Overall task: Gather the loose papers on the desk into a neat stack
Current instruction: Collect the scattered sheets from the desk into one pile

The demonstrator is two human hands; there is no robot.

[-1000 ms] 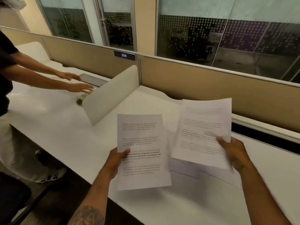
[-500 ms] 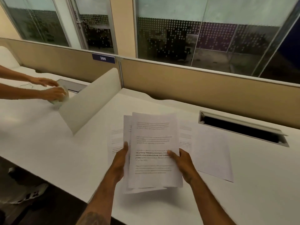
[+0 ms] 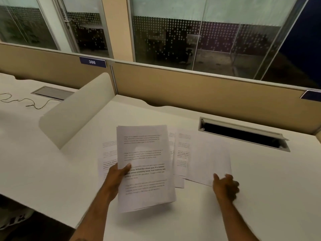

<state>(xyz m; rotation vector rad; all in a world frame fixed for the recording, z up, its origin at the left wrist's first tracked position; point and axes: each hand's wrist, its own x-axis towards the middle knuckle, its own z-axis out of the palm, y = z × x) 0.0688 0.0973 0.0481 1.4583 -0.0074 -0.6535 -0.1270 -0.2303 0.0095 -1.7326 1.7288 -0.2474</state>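
My left hand (image 3: pixel 116 177) grips the left edge of a small stack of printed sheets (image 3: pixel 145 164), thumb on top, holding it lifted and tilted above the white desk (image 3: pixel 52 171). A loose sheet (image 3: pixel 108 157) lies flat under the stack's left side. To the right, several more sheets lie fanned on the desk, the top one a faintly printed page (image 3: pixel 208 159). My right hand (image 3: pixel 225 186) hovers at that page's near right corner, fingers apart and blurred, with nothing in it.
A curved white divider (image 3: pixel 76 110) stands at the left. An open cable slot (image 3: pixel 243 134) is set into the desk at the back right. A beige partition (image 3: pixel 191 91) lines the far edge. A thin cable (image 3: pixel 26 101) lies on the neighbouring desk.
My right hand let go of the stack and moved right to the loose page. The left hand alone now holds the stack. The other person's hands are out of view.
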